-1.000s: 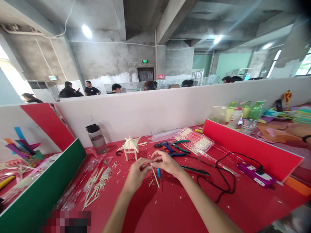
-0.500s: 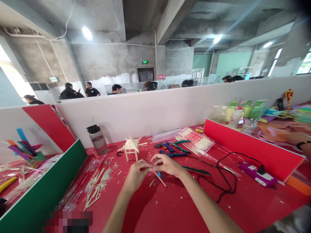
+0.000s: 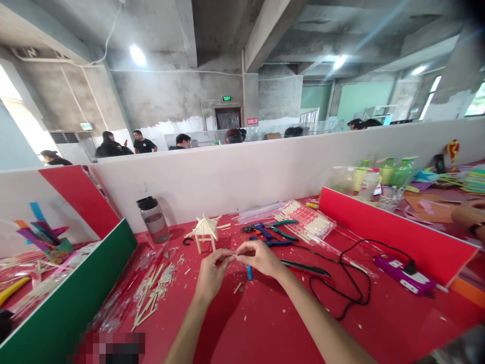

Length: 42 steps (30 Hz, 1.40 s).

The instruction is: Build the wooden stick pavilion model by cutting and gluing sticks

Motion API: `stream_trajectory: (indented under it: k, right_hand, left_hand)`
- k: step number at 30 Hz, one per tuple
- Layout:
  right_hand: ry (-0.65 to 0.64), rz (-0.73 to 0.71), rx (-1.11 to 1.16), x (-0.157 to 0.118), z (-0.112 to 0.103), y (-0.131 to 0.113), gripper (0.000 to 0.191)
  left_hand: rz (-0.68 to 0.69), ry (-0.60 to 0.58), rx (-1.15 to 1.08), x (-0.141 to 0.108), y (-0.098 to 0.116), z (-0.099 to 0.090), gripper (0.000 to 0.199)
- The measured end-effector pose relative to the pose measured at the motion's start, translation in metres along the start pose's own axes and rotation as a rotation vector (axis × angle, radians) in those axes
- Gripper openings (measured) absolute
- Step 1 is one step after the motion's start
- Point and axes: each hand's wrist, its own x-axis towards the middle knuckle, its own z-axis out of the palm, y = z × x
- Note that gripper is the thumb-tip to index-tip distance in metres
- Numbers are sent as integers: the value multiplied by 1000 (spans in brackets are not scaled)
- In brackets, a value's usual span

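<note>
My left hand (image 3: 212, 270) and my right hand (image 3: 259, 259) meet over the red table, thumbs and fingertips pinched together. Between them shows a bit of a pale wooden stick (image 3: 235, 256); the fingers hide most of it. Just behind my left hand stands a little pavilion (image 3: 205, 232) built of pale sticks, with a pointed roof on thin legs. A blue object like a small tube (image 3: 249, 273) lies under my right hand, near a short stick piece (image 3: 237, 287) and scattered chips.
Pliers (image 3: 278, 242), a utility knife (image 3: 306, 267) and packed sticks (image 3: 306, 220) lie at the back right. A black cable runs to a purple power strip (image 3: 403, 273). Left are loose sticks (image 3: 147, 298), plastic wrap and a water bottle (image 3: 153, 220). Green and red dividers (image 3: 394, 232) flank the table.
The stick that slanted down toward the table from my fingertips no longer points that way; only a bit shows between the fingers. Both hands stay in nearly the same place.
</note>
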Motion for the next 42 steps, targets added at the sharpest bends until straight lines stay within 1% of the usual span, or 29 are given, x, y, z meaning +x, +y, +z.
stream_trajectory:
  k: [7, 11, 16, 21, 25, 29, 32, 38, 42]
  right_hand:
    - [34, -50, -76, -2, 1, -6, 16]
    - [37, -60, -88, -2, 2, -8, 15]
    - [53, -43, -106, -2, 3, -8, 16]
    - [80, 4, -129, -1, 2, -5, 21]
    - [77, 29, -133, 0, 1, -4, 19]
    - [73, 37, -144, 0, 1, -5, 16]
    - [64, 31, -154, 0, 2, -3, 14]
    - [47, 21, -173, -1, 3, 1, 15]
    - [40, 4, -183, -1, 3, 1, 15]
  left_hand:
    - [-19, -5, 18, -1, 5, 1, 21]
    - [-25, -11, -11, -2, 6, 3, 20]
    - [-43, -31, -65, -3, 4, 6, 22]
    - [-54, -48, -151, -1, -1, 6, 26]
    - [-62, -56, -175, -1, -5, 5, 26]
    - [-83, -65, -184, -1, -2, 4, 25]
    - [-93, -63, -174, -1, 2, 5, 23]
    - [-96, -62, -143, 1, -3, 5, 24]
    - [-109, -55, -152, 0, -1, 4, 22]
